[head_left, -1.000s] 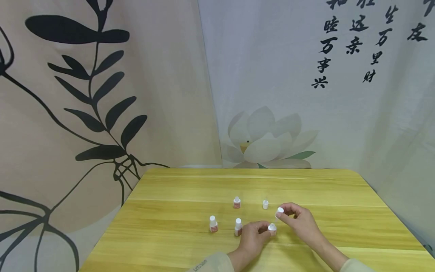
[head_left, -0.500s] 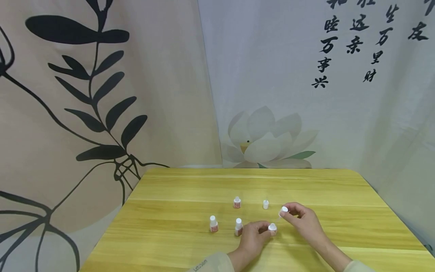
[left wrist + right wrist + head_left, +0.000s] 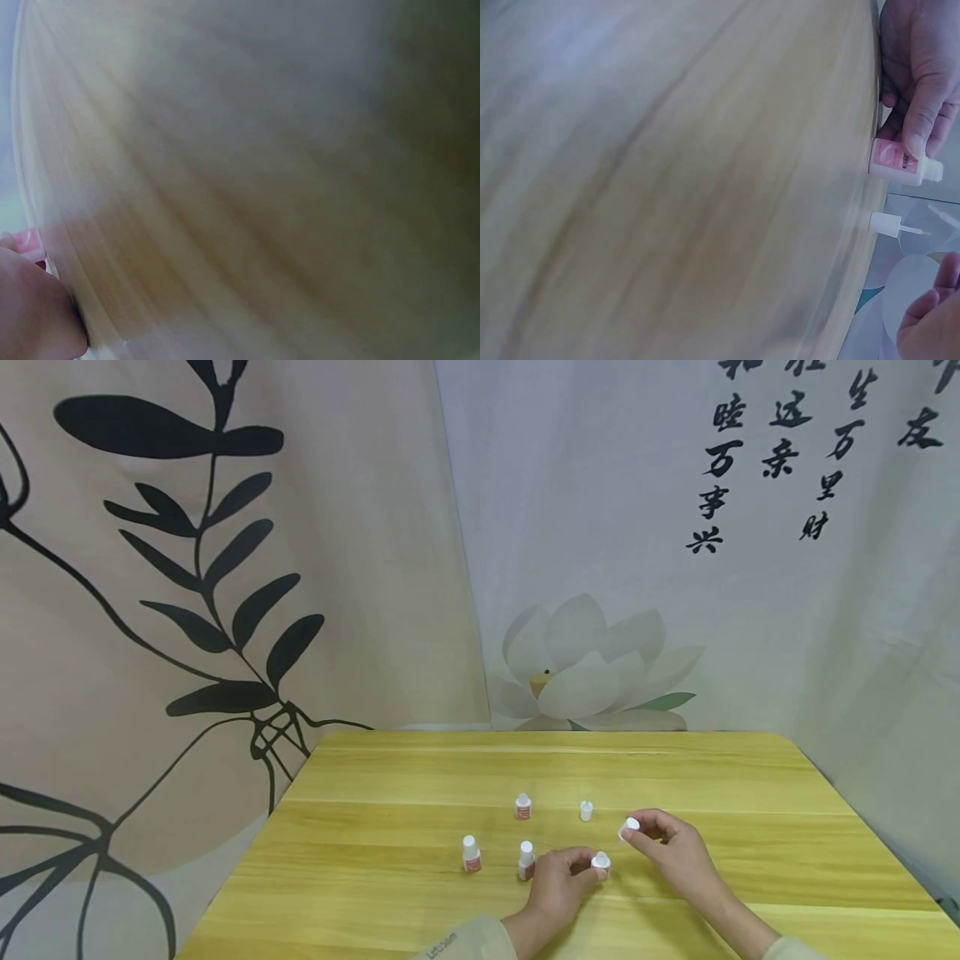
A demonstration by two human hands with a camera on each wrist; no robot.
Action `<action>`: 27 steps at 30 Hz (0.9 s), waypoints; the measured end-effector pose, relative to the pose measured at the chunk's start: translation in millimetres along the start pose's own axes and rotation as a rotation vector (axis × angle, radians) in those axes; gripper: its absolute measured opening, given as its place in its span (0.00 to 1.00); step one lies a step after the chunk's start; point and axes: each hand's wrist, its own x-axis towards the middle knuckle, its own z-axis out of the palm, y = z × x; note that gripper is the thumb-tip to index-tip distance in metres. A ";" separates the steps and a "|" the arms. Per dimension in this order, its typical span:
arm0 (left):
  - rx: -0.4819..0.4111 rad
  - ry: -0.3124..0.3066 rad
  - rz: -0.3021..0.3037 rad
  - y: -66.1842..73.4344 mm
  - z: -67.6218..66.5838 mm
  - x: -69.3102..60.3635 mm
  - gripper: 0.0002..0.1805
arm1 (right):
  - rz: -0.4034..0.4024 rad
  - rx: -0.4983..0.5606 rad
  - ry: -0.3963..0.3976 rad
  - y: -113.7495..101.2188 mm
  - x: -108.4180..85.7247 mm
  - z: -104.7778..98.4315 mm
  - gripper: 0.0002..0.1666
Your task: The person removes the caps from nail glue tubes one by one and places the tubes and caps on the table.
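Bottle (image 3: 601, 863) in left fingers (image 3: 577, 853), well inside far table edge (image 3: 555, 734)

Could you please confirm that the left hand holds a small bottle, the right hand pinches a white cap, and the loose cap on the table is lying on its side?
Not quite: the loose cap stands upright on the table, its thin stem pointing up, as the right wrist view shows. The left hand does hold a small bottle, and the right hand pinches a white cap.
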 end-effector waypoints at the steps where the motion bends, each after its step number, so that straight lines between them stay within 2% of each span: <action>1: 0.001 0.000 -0.003 0.1 0.0 -0.1 0.03 | 0.007 0.006 0.004 0.3 0.2 0.0 0.20; 13: -0.021 0.008 0.011 -0.1 1.1 -0.4 0.03 | 0.010 0.016 0.003 4.1 2.4 1.0 0.17; 22: -0.028 0.006 0.011 -0.9 1.4 0.6 0.03 | 0.002 0.018 0.002 5.3 2.1 0.6 0.22; 27: -0.052 -0.005 0.009 -1.3 1.4 0.3 0.03 | 0.004 0.009 0.008 4.2 1.5 0.4 0.21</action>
